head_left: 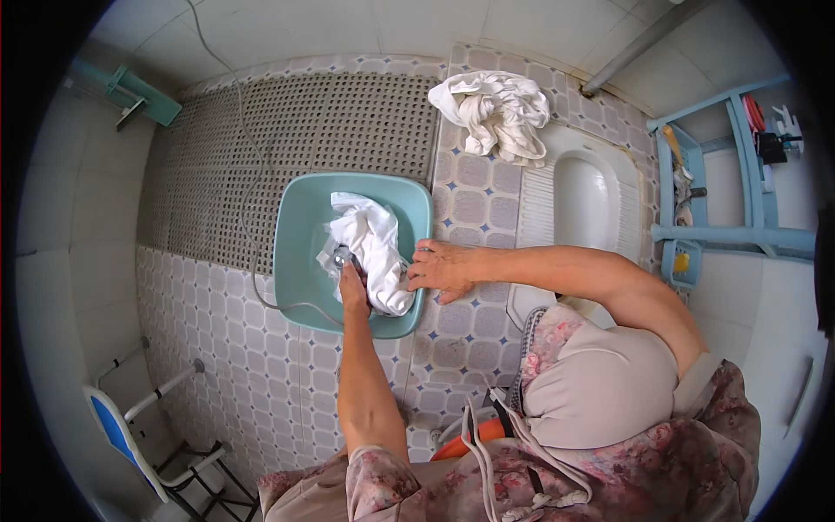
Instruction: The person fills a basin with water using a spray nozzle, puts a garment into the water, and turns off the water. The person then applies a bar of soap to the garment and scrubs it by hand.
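Note:
A teal square basin stands on the floor with a wet white cloth inside it. My left hand reaches into the basin, closed round a shower head beside the cloth. From it a thin grey hose runs over the basin's near left rim. At the right rim is my right hand, its fingers hooked over the edge and its thumb on the outer side.
A heap of white cloth lies on the tiles beside a squat toilet. Grey perforated mats cover the far left floor. A blue shelf rack stands at right, a blue-backed folding chair at lower left. A pipe rises behind.

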`<state>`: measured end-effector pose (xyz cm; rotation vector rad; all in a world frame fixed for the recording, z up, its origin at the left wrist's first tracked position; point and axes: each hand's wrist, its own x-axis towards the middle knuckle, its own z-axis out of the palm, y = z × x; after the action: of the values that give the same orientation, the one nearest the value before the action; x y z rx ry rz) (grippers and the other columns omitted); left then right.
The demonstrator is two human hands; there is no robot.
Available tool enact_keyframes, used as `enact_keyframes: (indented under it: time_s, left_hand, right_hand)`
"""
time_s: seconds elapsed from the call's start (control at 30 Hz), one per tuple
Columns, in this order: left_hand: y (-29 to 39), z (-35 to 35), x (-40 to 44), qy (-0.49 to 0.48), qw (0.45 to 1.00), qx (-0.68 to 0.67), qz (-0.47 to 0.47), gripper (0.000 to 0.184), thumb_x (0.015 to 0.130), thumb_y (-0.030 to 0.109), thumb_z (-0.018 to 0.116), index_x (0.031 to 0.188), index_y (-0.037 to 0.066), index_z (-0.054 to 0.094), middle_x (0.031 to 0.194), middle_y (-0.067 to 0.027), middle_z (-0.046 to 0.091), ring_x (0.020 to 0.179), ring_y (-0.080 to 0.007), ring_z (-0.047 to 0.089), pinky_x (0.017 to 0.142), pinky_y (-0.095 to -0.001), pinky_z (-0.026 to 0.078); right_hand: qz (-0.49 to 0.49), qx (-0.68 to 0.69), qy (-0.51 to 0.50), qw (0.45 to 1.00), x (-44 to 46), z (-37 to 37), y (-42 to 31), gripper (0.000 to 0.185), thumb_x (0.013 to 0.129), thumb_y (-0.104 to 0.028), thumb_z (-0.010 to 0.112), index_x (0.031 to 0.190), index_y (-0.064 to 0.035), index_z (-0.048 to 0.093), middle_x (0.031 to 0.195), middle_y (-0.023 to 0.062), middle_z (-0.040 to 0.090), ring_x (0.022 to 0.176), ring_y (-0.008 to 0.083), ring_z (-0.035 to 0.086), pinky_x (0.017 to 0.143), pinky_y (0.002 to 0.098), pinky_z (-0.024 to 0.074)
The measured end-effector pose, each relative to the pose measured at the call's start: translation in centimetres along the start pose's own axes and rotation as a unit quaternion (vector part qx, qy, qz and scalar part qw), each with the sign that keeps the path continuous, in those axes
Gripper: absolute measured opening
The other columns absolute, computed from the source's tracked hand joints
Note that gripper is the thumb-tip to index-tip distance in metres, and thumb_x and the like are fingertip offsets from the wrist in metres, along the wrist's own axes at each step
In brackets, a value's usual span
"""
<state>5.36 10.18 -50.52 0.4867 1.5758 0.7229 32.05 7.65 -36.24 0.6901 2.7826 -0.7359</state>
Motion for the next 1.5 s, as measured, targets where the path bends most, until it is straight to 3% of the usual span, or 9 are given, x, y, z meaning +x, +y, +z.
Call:
enact_keyframes:
  time_s: [0.23, 0.33, 0.53, 0.73, 0.87, 1.03, 1.13, 1.23, 1.5]
  left_hand:
    - [0.0, 0.0, 0.1, -0.018, 1.000, -0.015, -0.012, 0.042, 0.101, 0.044, 0.038, 0.108, 0.006, 0.054, 0.108, -0.0129, 0.062, 0.099, -0.0270, 0.063, 0.087, -0.0419, 0.053]
    - [1.0, 0.9, -1.2, -0.005, 0.999, -0.034, -0.023, 0.041, 0.100, 0.043, 0.039, 0.096, 0.006, 0.054, 0.089, -0.0049, 0.056, 0.078, -0.0165, 0.056, 0.071, -0.0321, 0.050]
    - [1.0, 0.7, -1.6, -0.025, 0.998, -0.058, -0.029, 0.040, 0.101, 0.042, 0.038, 0.105, 0.005, 0.053, 0.100, -0.0094, 0.059, 0.092, -0.0229, 0.061, 0.082, -0.0384, 0.052]
    - [-0.5, -0.4, 0.3, -0.051, 0.997, -0.064, -0.015, 0.044, 0.101, 0.045, 0.037, 0.111, 0.004, 0.052, 0.112, -0.0125, 0.060, 0.104, -0.0273, 0.062, 0.092, -0.0426, 0.052]
    - [-1.2, -1.1, 1.3, -0.058, 0.997, -0.047, 0.002, 0.043, 0.102, 0.045, 0.038, 0.111, 0.006, 0.053, 0.112, -0.0117, 0.060, 0.104, -0.0270, 0.062, 0.092, -0.0426, 0.052]
    - [-1.5, -1.2, 1.7, -0.059, 0.997, -0.055, -0.011, 0.042, 0.101, 0.046, 0.039, 0.112, 0.007, 0.052, 0.112, -0.0116, 0.060, 0.106, -0.0276, 0.062, 0.093, -0.0431, 0.052]
    - [-1.3, -1.3, 1.5, -0.054, 0.997, -0.045, -0.014, 0.044, 0.101, 0.047, 0.040, 0.115, 0.007, 0.052, 0.114, -0.0118, 0.060, 0.106, -0.0280, 0.062, 0.092, -0.0439, 0.052]
    - [-1.4, -1.4, 1.6, -0.056, 0.997, -0.047, -0.009, 0.047, 0.101, 0.048, 0.040, 0.118, 0.007, 0.052, 0.116, -0.0124, 0.060, 0.107, -0.0287, 0.062, 0.092, -0.0444, 0.052]
    - [-1.8, -1.7, 2.2, -0.051, 0.998, -0.030, -0.015, 0.049, 0.101, 0.048, 0.040, 0.123, 0.006, 0.050, 0.118, -0.0139, 0.060, 0.107, -0.0294, 0.062, 0.091, -0.0448, 0.052]
  right_hand:
    - [0.003, 0.021, 0.001, 1.000, -0.3, -0.1, 0.0, 0.066, 0.075, -0.037, 0.073, 0.134, -0.0171, 0.051, 0.129, 0.0065, 0.052, 0.124, 0.0272, 0.044, 0.115, 0.0498, 0.0163]
    - [0.007, 0.013, 0.001, 1.000, -0.4, -0.3, -0.2, 0.066, 0.075, -0.037, 0.073, 0.134, -0.0174, 0.051, 0.129, 0.0067, 0.052, 0.124, 0.0271, 0.044, 0.115, 0.0493, 0.0163]
    - [0.000, 0.013, 0.021, 1.000, -0.5, 0.0, -0.1, 0.062, 0.076, -0.036, 0.073, 0.131, -0.0158, 0.052, 0.128, 0.0067, 0.053, 0.123, 0.0267, 0.044, 0.114, 0.0481, 0.0175]
    - [-0.034, 0.065, 0.380, 0.922, -2.9, 0.1, 2.6, 0.037, 0.075, -0.016, 0.065, 0.110, -0.0083, 0.061, 0.099, 0.0081, 0.062, 0.101, 0.0295, 0.055, 0.090, 0.0376, 0.0443]
    - [0.350, -0.022, 0.479, 0.805, -9.2, -2.0, 8.1, 0.036, 0.071, -0.008, 0.065, 0.107, -0.0035, 0.062, 0.095, 0.0096, 0.063, 0.092, 0.0307, 0.057, 0.084, 0.0374, 0.0473]
    - [0.476, -0.208, 0.443, 0.731, -15.5, -0.6, 15.0, 0.037, 0.079, -0.011, 0.065, 0.116, -0.0086, 0.064, 0.094, 0.0116, 0.066, 0.090, 0.0320, 0.061, 0.079, 0.0393, 0.0500]
    - [0.470, 0.117, 0.409, 0.774, -18.1, -0.8, 16.7, 0.031, 0.083, -0.016, 0.062, 0.113, -0.0077, 0.066, 0.095, 0.0121, 0.068, 0.091, 0.0247, 0.063, 0.082, 0.0332, 0.0490]
    - [0.509, 0.325, 0.408, 0.685, -19.6, -3.7, 15.8, 0.028, 0.087, -0.020, 0.059, 0.109, -0.0066, 0.068, 0.094, 0.0065, 0.069, 0.088, 0.0157, 0.061, 0.084, 0.0270, 0.0460]
    - [0.263, 0.438, 0.603, 0.613, -22.9, -11.9, 12.5, 0.026, 0.094, -0.023, 0.056, 0.107, -0.0035, 0.067, 0.096, -0.0013, 0.065, 0.090, 0.0076, 0.056, 0.085, 0.0245, 0.0446]
